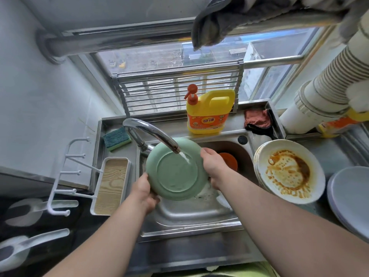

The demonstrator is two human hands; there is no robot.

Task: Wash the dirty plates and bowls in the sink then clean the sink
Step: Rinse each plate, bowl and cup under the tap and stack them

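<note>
I hold a green plate (175,172) over the steel sink (189,216), its underside facing me. My left hand (142,189) grips its lower left rim. On the right rim, my right hand (212,166) grips the plate. Water runs from the tap (151,134) onto the plate's underside. An orange dish (229,159) lies in the sink behind my right hand. A stack of white plates (289,170), the top one smeared with brown sauce, sits on the counter to the right.
A yellow detergent bottle (209,112) stands behind the sink, a green sponge (116,138) at the back left, a reddish cloth (256,118) at the back right. A white tray (111,184) lies left; pale plates (351,198) sit at the far right.
</note>
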